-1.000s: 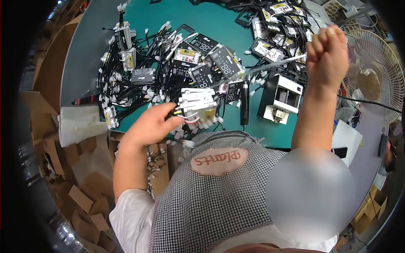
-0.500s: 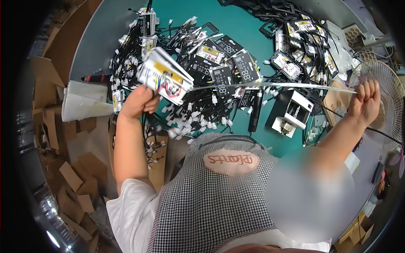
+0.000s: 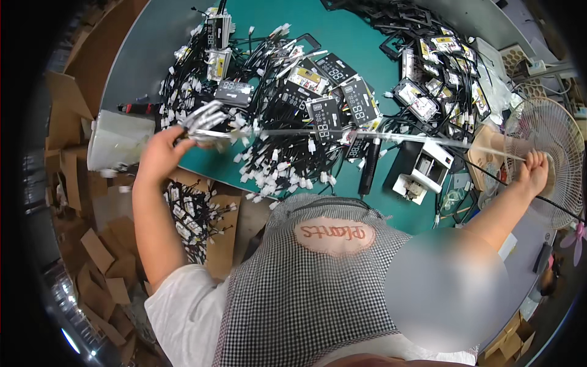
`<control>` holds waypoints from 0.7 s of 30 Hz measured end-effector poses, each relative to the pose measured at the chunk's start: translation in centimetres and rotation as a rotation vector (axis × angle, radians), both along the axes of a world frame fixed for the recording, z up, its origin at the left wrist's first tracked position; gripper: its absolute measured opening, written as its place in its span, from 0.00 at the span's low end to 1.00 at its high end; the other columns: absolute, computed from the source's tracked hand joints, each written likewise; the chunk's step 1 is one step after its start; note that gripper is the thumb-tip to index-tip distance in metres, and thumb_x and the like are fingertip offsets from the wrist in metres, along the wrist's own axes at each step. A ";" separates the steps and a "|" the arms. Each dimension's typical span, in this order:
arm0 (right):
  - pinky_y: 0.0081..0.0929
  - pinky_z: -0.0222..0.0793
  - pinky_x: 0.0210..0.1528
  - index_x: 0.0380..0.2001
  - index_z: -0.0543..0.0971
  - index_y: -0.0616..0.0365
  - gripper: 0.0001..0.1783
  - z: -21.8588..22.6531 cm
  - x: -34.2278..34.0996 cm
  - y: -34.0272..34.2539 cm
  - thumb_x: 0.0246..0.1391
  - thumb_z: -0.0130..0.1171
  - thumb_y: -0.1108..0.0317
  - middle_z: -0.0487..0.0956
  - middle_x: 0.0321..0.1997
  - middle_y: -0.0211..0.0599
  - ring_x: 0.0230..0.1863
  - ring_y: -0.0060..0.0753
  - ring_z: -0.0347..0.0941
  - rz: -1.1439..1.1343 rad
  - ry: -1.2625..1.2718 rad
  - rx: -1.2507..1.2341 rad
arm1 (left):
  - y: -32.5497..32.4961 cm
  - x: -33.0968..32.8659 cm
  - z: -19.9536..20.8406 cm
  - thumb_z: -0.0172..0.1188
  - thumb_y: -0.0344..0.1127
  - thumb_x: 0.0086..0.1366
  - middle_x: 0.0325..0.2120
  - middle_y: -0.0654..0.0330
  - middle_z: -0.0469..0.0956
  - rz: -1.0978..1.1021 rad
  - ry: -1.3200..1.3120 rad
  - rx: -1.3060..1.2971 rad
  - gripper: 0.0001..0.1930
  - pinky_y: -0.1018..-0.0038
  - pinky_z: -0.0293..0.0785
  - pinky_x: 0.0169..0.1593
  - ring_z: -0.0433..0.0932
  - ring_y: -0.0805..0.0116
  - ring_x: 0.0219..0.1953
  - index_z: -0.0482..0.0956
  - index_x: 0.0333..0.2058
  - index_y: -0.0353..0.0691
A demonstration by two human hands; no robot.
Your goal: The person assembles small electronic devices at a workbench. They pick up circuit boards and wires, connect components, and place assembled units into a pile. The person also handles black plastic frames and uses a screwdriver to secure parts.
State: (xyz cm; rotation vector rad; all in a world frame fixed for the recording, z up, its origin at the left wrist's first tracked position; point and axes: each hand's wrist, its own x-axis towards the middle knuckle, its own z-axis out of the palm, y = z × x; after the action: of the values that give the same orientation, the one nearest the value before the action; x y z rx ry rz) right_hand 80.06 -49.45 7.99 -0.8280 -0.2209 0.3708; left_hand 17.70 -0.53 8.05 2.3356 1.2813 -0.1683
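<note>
Over the left edge of the table, my left hand (image 3: 162, 153) grips a small stack of display modules (image 3: 208, 124), blurred and turned edge-on. A thin, shiny clear strip (image 3: 422, 139) stretches taut across the table from this stack. Its far end is pinched in the fingers of my right hand (image 3: 533, 174), held out beside the fan. Under the strip lies a heap of black display panels (image 3: 324, 118) with white-plugged cables (image 3: 287, 177). Another dark display module (image 3: 234, 93) rests near the held stack.
A small white machine (image 3: 425, 168) and a black-handled tool (image 3: 369, 168) lie on the green table (image 3: 278, 13). More wired modules (image 3: 416, 98) are piled at the right. A wire-guard fan (image 3: 565, 122) stands far right; a whitish bin (image 3: 121, 140) is left. Cardboard boxes (image 3: 98, 251) fill the floor.
My left hand has moved left and tipped the stack from face-up to edge-on. My right hand has dropped lower, and the strip between them has shifted down with it.
</note>
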 end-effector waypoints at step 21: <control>0.16 0.48 0.17 0.22 0.59 0.56 0.14 3.5 -7.9 8.0 0.63 0.42 0.71 0.56 0.19 0.26 0.16 0.17 0.47 0.130 -0.107 -0.025 | -0.7 8.9 -8.7 0.55 0.49 0.62 0.27 0.52 0.77 0.225 -0.493 0.040 0.21 0.65 0.71 0.36 0.75 0.59 0.29 0.73 0.42 0.35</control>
State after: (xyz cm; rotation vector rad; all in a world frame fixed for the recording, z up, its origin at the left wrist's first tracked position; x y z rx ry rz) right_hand 72.19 -41.43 11.51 -0.8612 -0.3713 0.4518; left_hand 26.56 -1.26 -0.70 2.0599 1.2774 0.4800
